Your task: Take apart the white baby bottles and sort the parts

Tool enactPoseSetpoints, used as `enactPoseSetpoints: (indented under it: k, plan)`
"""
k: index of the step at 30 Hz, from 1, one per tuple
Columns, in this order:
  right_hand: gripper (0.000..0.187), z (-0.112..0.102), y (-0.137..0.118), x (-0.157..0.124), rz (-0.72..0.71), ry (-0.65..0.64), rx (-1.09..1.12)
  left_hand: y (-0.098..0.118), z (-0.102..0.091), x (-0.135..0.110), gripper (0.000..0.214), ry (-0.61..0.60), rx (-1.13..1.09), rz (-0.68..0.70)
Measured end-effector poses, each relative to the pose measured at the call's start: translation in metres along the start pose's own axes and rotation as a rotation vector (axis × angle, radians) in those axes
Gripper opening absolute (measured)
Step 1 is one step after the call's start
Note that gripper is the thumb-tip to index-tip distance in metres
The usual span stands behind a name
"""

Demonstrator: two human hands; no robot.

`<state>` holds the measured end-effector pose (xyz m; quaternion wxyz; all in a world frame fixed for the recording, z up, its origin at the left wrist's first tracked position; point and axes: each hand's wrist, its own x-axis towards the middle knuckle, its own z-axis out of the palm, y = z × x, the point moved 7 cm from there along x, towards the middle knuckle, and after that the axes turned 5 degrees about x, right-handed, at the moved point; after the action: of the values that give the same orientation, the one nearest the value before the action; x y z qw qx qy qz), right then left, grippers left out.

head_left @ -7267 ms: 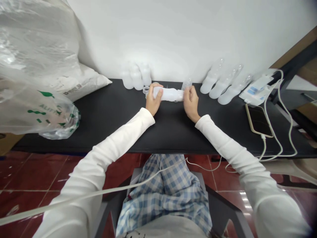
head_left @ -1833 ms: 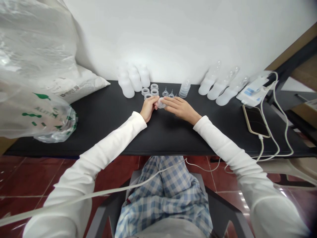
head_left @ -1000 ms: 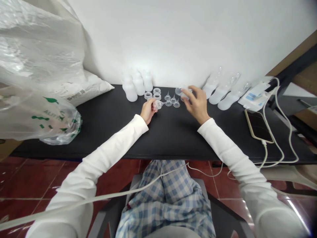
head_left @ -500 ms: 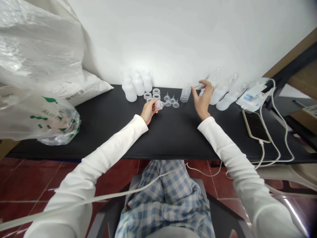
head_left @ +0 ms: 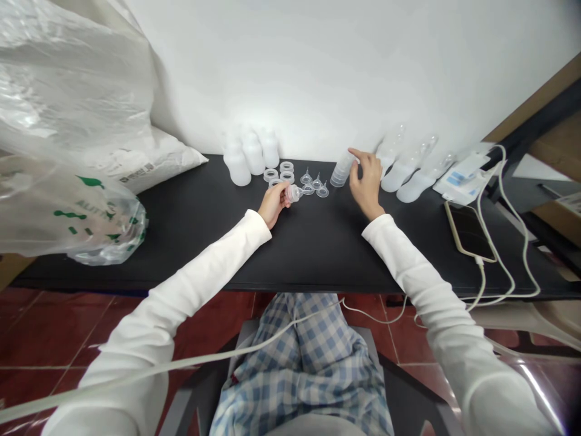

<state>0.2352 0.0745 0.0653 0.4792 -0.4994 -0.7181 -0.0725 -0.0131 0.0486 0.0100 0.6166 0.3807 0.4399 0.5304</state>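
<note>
Head view is looking down across a black table (head_left: pixel 290 266) that is standing against a white wall (head_left: pixel 318 72), with a red tile floor (head_left: pixel 86 327) showing below it and checked trousers (head_left: pixel 308 369) showing under the table's near edge. A large clear plastic bag (head_left: pixel 54 79) is hanging in from the left over a white sack (head_left: pixel 167 163), and a plastic bag with green print (head_left: pixel 86 224) is bulging beside them.

Along the back of the table, three frosted bottles (head_left: pixel 247 157) are standing upright at the left, while three more frosted bottles (head_left: pixel 406 169) are leaning against the wall at the right. Past those, paper packets (head_left: pixel 460 184) are lying beside a phone (head_left: pixel 469 233), and a white charging cable (head_left: pixel 499 242) is running from the phone off the table's edge.

Nearer the middle, clear rings (head_left: pixel 284 172) are sitting in a small group just beside a row of clear teats (head_left: pixel 313 186). The left hand (head_left: pixel 273 203) is closing around a small clear bottle part (head_left: pixel 293 193), pinching it at the table's middle, near the teats. The right hand (head_left: pixel 367 181) is open and holding nothing, its fingers spreading and its index finger (head_left: pixel 354 151) extending just above a stack of clear cups (head_left: pixel 341 171); whether it is touching the stack, I cannot tell.
</note>
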Motion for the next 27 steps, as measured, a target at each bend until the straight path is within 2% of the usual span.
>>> enactPoseSetpoints:
  k: [3,6,10,13,20,27]
  plan:
    - [0.051,0.001,0.001,0.000,-0.017,0.001,0.016,-0.001,0.000,0.001,0.030,-0.003,0.000,0.002]
    - [0.052,0.011,0.003,-0.002,-0.028,-0.072,0.067,0.000,0.000,0.001,0.030,-0.006,0.002,0.002]
    - [0.076,0.029,0.003,-0.009,-0.086,-0.200,0.157,0.002,0.001,-0.001,0.032,0.003,0.004,-0.006]
    - [0.082,0.035,0.006,-0.012,-0.085,-0.234,0.200,0.003,0.001,-0.001,0.033,0.004,-0.005,-0.007]
    - [0.084,0.029,0.015,-0.009,-0.066,-0.283,0.233,0.001,0.000,0.000,0.032,-0.012,0.001,0.001]
    - [0.079,0.017,0.014,-0.008,-0.071,-0.237,0.116,0.001,0.000,0.001,0.032,-0.003,-0.005,-0.018]
